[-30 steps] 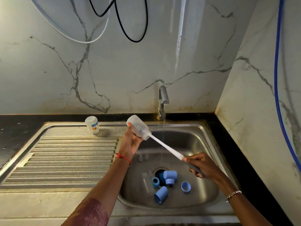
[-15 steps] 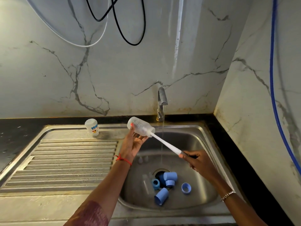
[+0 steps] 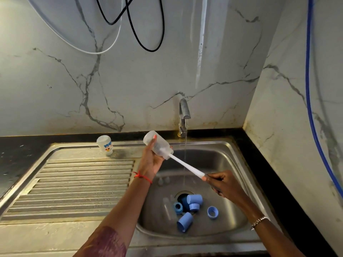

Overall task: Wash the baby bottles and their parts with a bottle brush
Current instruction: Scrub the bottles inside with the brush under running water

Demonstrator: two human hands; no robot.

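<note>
Over sink (image 3: 232, 145): left hand (image 3: 151, 162) grips bottle (image 3: 157, 144), mouth toward right hand (image 3: 221, 183); right grips brush (image 3: 185, 166), shaft along bottle axis.

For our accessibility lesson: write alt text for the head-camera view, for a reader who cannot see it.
Over a steel sink, the left hand holds a clear baby bottle while the right hand grips a bottle brush pushed into it. The tap runs; blue bottle parts lie by the drain, and a small bottle stands on the drainboard.
</note>
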